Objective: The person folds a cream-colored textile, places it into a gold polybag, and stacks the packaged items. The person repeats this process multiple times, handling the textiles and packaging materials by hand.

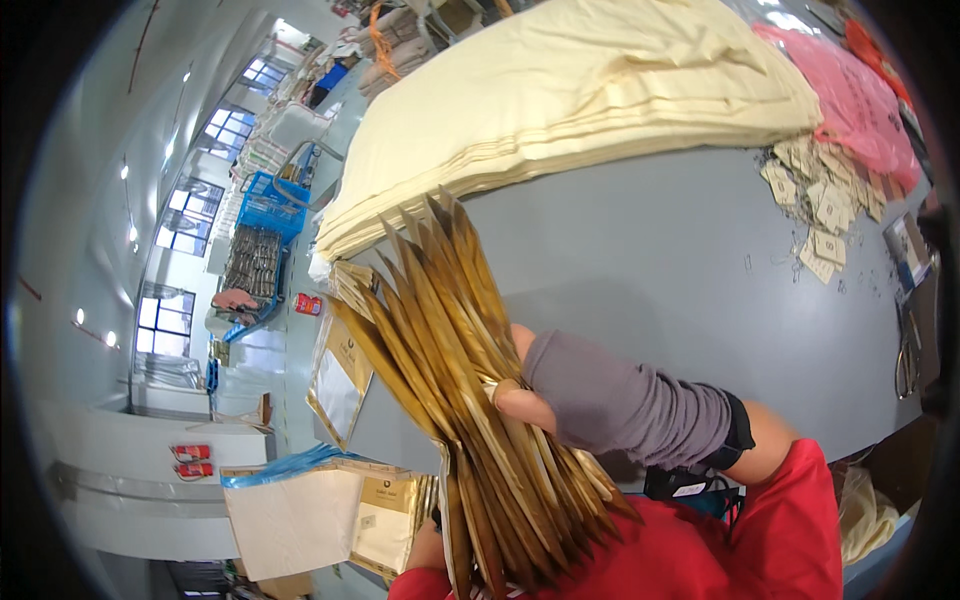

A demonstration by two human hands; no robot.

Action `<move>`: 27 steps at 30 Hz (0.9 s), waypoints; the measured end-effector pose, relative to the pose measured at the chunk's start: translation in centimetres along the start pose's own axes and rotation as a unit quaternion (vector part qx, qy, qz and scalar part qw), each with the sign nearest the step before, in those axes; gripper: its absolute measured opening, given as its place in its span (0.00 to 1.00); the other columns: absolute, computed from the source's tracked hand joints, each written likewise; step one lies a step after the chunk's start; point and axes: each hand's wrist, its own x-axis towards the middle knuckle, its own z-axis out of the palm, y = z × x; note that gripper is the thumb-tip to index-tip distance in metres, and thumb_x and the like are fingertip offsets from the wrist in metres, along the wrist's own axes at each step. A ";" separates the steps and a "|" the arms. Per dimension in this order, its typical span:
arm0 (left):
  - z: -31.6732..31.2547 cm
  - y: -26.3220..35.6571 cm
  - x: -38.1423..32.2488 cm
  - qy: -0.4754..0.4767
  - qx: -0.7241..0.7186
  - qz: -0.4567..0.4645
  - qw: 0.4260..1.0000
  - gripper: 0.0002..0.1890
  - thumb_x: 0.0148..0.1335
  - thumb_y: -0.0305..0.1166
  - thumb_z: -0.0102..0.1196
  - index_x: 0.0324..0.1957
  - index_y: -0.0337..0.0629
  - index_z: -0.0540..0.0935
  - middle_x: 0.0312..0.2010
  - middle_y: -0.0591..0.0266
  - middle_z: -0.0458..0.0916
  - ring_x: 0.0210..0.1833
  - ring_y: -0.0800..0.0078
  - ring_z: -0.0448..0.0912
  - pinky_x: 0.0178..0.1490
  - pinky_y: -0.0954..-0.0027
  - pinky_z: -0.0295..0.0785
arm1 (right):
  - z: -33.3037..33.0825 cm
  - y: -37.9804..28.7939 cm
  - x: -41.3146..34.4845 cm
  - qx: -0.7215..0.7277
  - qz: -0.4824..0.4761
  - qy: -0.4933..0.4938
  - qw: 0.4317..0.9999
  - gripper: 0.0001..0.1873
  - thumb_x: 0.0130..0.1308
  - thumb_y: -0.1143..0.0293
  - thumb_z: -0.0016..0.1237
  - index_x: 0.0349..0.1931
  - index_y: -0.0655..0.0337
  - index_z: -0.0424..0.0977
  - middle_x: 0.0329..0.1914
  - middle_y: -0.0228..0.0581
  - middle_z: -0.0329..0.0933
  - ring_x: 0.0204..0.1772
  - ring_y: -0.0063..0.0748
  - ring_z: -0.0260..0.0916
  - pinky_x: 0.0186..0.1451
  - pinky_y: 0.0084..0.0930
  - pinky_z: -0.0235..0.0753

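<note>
My right hand, in a grey knitted sleeve that leaves the thumb bare, grips a thick fanned bundle of shiny gold mailer envelopes near its middle. The bundle stands on edge in front of my red top. Only a bit of my left forearm shows at the bottom, beside the bundle; the left hand is hidden behind it. Just left of the bundle, another gold envelope with a white panel lies at the table's edge. Below that, more gold envelopes stand in an open carton with blue tape on its flap.
A broad stack of cream fabric covers the far side of the grey table. Strung paper tags lie heaped by a pink plastic bag. Scissors rest at the right edge. A blue trolley stands on the floor.
</note>
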 end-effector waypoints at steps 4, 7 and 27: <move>-0.1 -0.7 0.4 0.028 0.037 0.002 0.999 0.25 0.74 0.50 0.48 0.59 0.39 0.80 0.52 0.56 0.85 0.52 0.67 0.84 0.58 0.66 0.81 | -1.6 1.3 0.0 0.012 0.038 -0.016 0.999 0.20 0.74 0.60 0.50 0.45 0.75 0.67 0.34 0.64 0.75 0.39 0.65 0.76 0.44 0.48 0.75; -0.6 -1.5 0.7 0.043 0.054 0.005 0.998 0.25 0.74 0.49 0.48 0.59 0.39 0.80 0.51 0.56 0.85 0.52 0.68 0.85 0.58 0.66 0.81 | -1.6 3.4 0.1 0.062 0.037 0.016 0.997 0.20 0.75 0.61 0.48 0.48 0.76 0.68 0.36 0.64 0.75 0.41 0.64 0.76 0.47 0.47 0.76; 8.4 6.9 -2.1 -0.006 0.432 -0.010 0.902 0.55 0.64 0.74 0.49 0.79 0.39 0.60 0.78 0.44 0.60 0.81 0.41 0.54 0.77 0.28 0.50 | -12.7 11.3 -3.8 -0.125 0.181 -0.047 0.974 0.39 0.73 0.38 0.45 0.48 0.77 0.78 0.43 0.68 0.82 0.49 0.67 0.81 0.55 0.50 0.79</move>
